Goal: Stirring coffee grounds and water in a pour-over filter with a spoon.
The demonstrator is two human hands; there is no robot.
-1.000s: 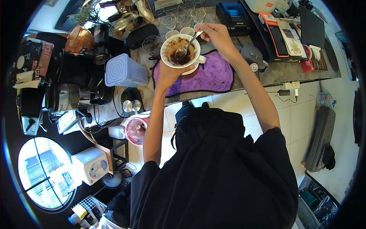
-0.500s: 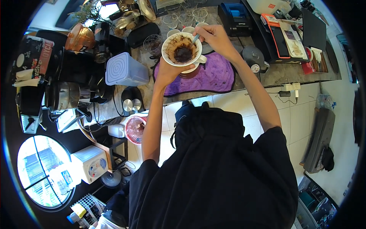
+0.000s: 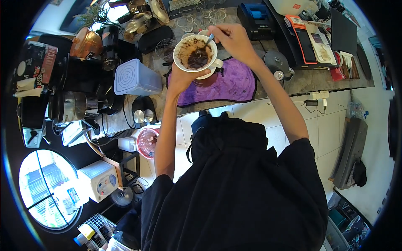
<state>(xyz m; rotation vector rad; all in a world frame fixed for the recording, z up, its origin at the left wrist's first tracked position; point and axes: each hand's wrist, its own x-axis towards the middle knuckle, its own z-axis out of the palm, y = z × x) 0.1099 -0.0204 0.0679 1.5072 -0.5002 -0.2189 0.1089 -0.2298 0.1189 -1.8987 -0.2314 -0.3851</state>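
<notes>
My left hand (image 3: 183,79) is closed round the near left side of a white coffee dripper (image 3: 212,64), holding it above the counter. A handle sticks out on its right, and a white base flange shows below. Inside, dark wet coffee grounds (image 3: 197,58) lie at the bottom, with brown stains up the lining. My right hand (image 3: 231,39) pinches the top of a thin metal spoon (image 3: 210,39) that leans into the dripper from the far right; its lower end is in the grounds. Beneath the dripper, a purple cloth (image 3: 236,81) is spread near the counter edge.
Several clear glasses (image 3: 202,20) stand behind the dripper. To the left is a bluish lidded container (image 3: 138,79), with a small scale with two metal knobs (image 3: 143,113) nearer. A dark kettle (image 3: 276,62) and a black printer (image 3: 255,21) stand right. A pink basket (image 3: 146,143) is below the counter.
The dripper and both hands have shifted slightly left in view. The spoon has moved within the grounds, and my right hand has tilted a little.
</notes>
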